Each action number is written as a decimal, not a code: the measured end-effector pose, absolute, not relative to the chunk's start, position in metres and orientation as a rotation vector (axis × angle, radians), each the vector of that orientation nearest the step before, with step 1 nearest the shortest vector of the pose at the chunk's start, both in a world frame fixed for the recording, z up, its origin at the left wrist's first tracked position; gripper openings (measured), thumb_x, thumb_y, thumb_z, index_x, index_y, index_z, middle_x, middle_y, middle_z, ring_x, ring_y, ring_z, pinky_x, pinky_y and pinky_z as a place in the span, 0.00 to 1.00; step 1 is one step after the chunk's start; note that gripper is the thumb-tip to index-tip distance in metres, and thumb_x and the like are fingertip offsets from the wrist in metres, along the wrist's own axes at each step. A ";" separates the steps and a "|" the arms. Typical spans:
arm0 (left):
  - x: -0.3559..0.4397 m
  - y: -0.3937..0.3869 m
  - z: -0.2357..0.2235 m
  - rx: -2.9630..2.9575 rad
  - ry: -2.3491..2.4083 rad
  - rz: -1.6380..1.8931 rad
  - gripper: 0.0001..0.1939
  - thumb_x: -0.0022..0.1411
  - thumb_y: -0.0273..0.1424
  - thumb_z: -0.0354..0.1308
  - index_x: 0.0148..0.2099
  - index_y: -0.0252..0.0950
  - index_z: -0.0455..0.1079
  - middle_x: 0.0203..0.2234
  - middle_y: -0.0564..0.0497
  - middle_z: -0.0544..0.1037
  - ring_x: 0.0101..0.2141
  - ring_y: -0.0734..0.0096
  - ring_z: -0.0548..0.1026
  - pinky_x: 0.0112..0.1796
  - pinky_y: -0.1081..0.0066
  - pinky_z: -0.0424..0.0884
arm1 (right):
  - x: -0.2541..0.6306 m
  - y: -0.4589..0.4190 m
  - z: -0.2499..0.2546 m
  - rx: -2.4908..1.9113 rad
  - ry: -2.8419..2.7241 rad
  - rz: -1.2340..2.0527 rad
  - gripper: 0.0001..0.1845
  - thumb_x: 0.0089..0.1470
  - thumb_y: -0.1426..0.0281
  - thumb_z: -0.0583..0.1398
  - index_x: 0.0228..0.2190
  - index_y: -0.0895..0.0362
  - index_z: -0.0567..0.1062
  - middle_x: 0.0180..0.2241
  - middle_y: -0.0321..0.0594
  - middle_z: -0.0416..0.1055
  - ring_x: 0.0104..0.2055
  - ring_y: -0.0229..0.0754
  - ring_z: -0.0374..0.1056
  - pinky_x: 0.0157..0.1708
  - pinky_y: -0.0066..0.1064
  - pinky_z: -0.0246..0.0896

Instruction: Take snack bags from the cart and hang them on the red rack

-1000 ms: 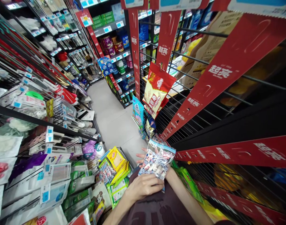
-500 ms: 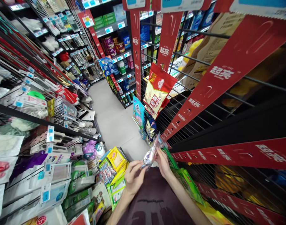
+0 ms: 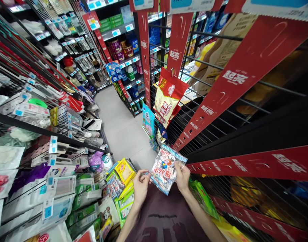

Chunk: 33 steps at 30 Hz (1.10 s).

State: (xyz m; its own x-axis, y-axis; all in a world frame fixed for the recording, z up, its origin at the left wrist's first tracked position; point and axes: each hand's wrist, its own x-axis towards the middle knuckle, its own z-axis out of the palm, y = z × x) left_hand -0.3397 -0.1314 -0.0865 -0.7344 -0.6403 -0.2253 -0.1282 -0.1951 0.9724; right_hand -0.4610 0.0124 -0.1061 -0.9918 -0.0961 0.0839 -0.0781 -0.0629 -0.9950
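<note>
A clear bag of wrapped candies (image 3: 165,168) is held tilted in front of my dark shirt, its printed face with red lettering and a cartoon figure turned up. My right hand (image 3: 182,176) is closed on its right edge, thumb over the front. At the opposite edge, my left hand (image 3: 141,184) has curled fingers pinching the lower left side. Just beyond the bag, a red and cream snack bag (image 3: 169,97) hangs from a hook on a red strip, with a light blue bag (image 3: 148,119) lower beside it.
A basket left of me holds yellow packets (image 3: 125,170) and more bagged goods. Racks of household goods (image 3: 50,148) line the left. A black wire rack (image 3: 209,134) with red strips stands close on my right. Grey floor (image 3: 123,131) runs between them.
The candy bag was turned over, passing edge-on, so its printed front now faces up. My right hand moved onto its right edge, and my left hand shifted to its left side.
</note>
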 end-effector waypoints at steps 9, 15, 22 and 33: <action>-0.345 -0.129 -0.086 0.635 -2.311 -1.373 0.13 0.62 0.32 0.55 0.49 0.39 0.70 0.45 0.45 0.74 0.46 0.61 0.73 0.44 0.62 0.71 | -0.460 0.019 -0.093 -0.613 2.430 -2.108 0.13 0.60 0.68 0.55 0.29 0.55 0.78 0.38 0.42 0.77 0.39 0.45 0.71 0.43 0.36 0.63; -0.361 -0.122 -0.059 0.350 -2.386 -1.114 0.12 0.65 0.28 0.52 0.49 0.40 0.71 0.50 0.45 0.70 0.52 0.62 0.69 0.53 0.57 0.66 | -0.458 0.019 -0.098 -0.841 2.481 -1.987 0.12 0.59 0.70 0.56 0.38 0.54 0.80 0.40 0.45 0.76 0.43 0.46 0.72 0.44 0.38 0.66; -0.399 -0.124 -0.023 0.017 -2.397 -1.040 0.13 0.65 0.27 0.53 0.51 0.40 0.71 0.53 0.44 0.69 0.54 0.60 0.66 0.53 0.54 0.66 | -0.454 0.019 -0.092 -0.965 2.376 -2.095 0.11 0.56 0.72 0.58 0.36 0.52 0.80 0.46 0.47 0.73 0.47 0.49 0.71 0.47 0.43 0.66; -0.413 -0.125 -0.029 -0.143 -2.418 -0.975 0.12 0.64 0.27 0.55 0.49 0.39 0.72 0.48 0.45 0.74 0.51 0.61 0.68 0.52 0.55 0.68 | -0.455 0.023 -0.094 -0.775 2.268 -2.169 0.12 0.56 0.71 0.58 0.24 0.54 0.78 0.39 0.43 0.75 0.39 0.45 0.71 0.41 0.38 0.66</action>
